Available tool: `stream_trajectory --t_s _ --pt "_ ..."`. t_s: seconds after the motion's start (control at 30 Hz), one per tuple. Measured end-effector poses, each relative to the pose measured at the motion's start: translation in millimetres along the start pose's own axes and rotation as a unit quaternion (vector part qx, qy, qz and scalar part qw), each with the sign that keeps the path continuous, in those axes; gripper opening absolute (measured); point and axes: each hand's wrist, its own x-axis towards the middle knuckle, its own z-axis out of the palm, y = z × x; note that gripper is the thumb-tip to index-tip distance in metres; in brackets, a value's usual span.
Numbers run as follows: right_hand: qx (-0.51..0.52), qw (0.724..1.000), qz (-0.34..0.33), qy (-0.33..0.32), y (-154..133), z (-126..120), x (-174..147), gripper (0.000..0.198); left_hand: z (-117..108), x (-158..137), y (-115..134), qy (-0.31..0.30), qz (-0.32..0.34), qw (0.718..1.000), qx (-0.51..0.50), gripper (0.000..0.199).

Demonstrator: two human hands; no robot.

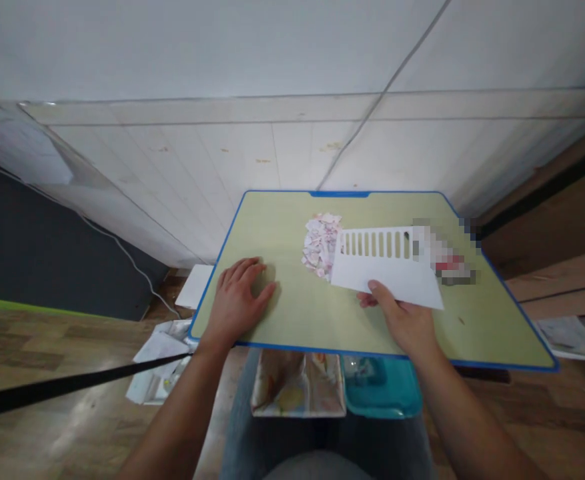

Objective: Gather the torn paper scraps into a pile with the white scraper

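Observation:
My right hand (402, 317) grips a white card with a row of oval slots (382, 270) by its near edge, thumb on top and fingers underneath. The card is held over the table, its slotted side facing away from me. Its left end comes up against a pile of small torn paper pieces (319, 247), and some of that pile may be hidden behind it. On the left part of the pale yellow table (282, 320), my left hand (239, 297) rests palm down with the fingers apart, holding nothing.
A blurred-out item with a red patch (447, 260) lies to the right of the card. Below the near edge are a patterned box (297, 393) and a teal plastic basket (385, 393). White papers (155, 360) lie on the floor at left. A wall (197, 160) stands behind the table.

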Motion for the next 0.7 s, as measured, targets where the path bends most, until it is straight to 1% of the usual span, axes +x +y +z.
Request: stream_trajectory --t_s 0.07,0.2,0.27,0.4,0.5,0.6,0.7 --pt "0.014 1.0 -0.003 -0.002 4.5 5.5 0.1 0.06 1.8 1.0 -1.0 0.002 0.01 1.0 -0.003 0.042" --pt "0.001 0.999 -0.01 -0.041 8.5 13.6 6.0 0.064 3.7 1.8 -1.3 -0.002 0.008 1.0 0.005 0.043" --pt "0.002 0.999 -0.014 -0.04 9.4 14.5 8.2 0.063 4.8 1.7 -0.7 -0.001 0.011 1.0 0.008 0.044" --pt "0.006 0.999 -0.019 -0.033 9.4 9.0 5.4 0.061 7.2 1.5 1.0 0.004 0.01 1.0 0.003 0.044" --pt "0.021 0.999 -0.023 -0.023 9.4 2.0 -2.7 0.06 8.1 1.8 1.1 0.012 0.01 1.0 0.006 0.043" --pt "0.039 0.999 -0.021 -0.028 10.3 -3.0 -10.1 0.061 8.1 3.6 0.9 0.017 0.017 1.0 0.008 0.043" --pt "0.069 0.997 -0.016 -0.023 11.2 -4.1 -11.6 0.059 7.6 9.9 3.7 0.013 -0.005 1.0 0.008 0.042"
